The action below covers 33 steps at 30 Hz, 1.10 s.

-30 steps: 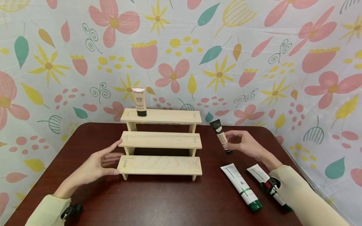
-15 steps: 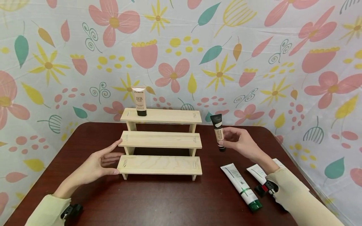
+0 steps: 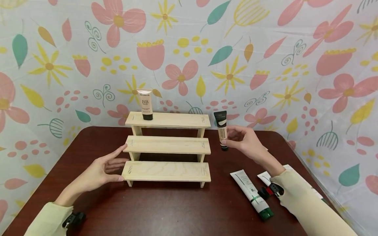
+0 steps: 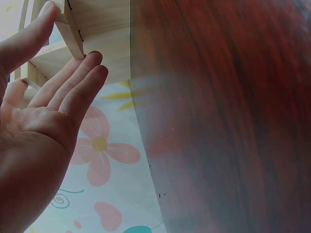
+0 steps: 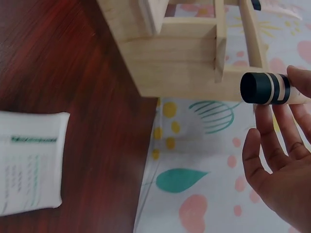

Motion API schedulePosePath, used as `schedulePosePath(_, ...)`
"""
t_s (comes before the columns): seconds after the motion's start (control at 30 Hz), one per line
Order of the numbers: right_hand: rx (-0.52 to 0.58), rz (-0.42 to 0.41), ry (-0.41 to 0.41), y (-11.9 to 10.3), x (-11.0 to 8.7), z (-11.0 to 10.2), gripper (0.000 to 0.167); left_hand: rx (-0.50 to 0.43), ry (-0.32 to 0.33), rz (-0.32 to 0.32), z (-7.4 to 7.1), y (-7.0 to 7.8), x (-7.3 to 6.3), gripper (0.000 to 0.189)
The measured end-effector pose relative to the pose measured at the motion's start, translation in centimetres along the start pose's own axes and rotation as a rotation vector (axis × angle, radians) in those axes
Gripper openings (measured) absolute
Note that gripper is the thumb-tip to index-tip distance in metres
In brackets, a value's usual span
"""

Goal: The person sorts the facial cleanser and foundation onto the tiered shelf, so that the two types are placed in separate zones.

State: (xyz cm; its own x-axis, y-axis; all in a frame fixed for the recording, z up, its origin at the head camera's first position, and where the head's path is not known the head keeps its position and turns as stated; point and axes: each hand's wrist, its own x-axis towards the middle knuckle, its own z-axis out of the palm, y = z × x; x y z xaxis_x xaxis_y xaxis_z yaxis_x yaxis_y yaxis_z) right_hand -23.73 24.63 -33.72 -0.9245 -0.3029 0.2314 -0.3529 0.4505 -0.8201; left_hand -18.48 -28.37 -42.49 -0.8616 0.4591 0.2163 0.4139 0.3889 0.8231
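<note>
My right hand (image 3: 243,142) pinches a small black-and-beige cosmetic tube (image 3: 222,129) between thumb and fingers, just right of the wooden three-tier stand (image 3: 168,144). The tube is nearly upright in the air, its black cap (image 5: 256,88) pointing down. At the stand's left end my left hand (image 3: 94,172) touches the shelves with extended fingers and thumb; the left wrist view shows the palm (image 4: 39,126) holding nothing. On the top shelf, toward the left, a pinkish BB cream tube (image 3: 145,104) stands on its black cap.
On the dark red table (image 3: 165,209), a white tube with a green cap (image 3: 251,193) lies right of the stand. More white tubes (image 3: 264,177) lie beyond it, partly hidden by the right forearm. A flowered cloth (image 3: 189,49) hangs behind the table.
My right hand has raised the small tube and carried it left toward the stand, turning it from tilted to nearly upright. The left hand stays at the stand's left end.
</note>
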Motion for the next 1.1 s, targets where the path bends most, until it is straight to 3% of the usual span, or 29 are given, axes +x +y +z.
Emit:
schedulePosePath(0.53, 0.092, -0.026, 0.045, -3.8, 2.5, 2.9, 0.049, -0.017, 0.000, -0.004, -0.1, -0.3, -0.3, 0.107)
schedulePosePath(0.8, 0.096, -0.106, 0.068, -5.3, 4.0, 4.3, 0.052, -0.009, -0.004, -0.004, -0.2, -0.3, -0.2, 0.107)
schedulePosePath(1.1, 0.102, -0.136, 0.095, -6.5, 5.6, 5.9, 0.053, -0.007, -0.006, -0.006, -0.1, -0.3, 0.0, 0.107)
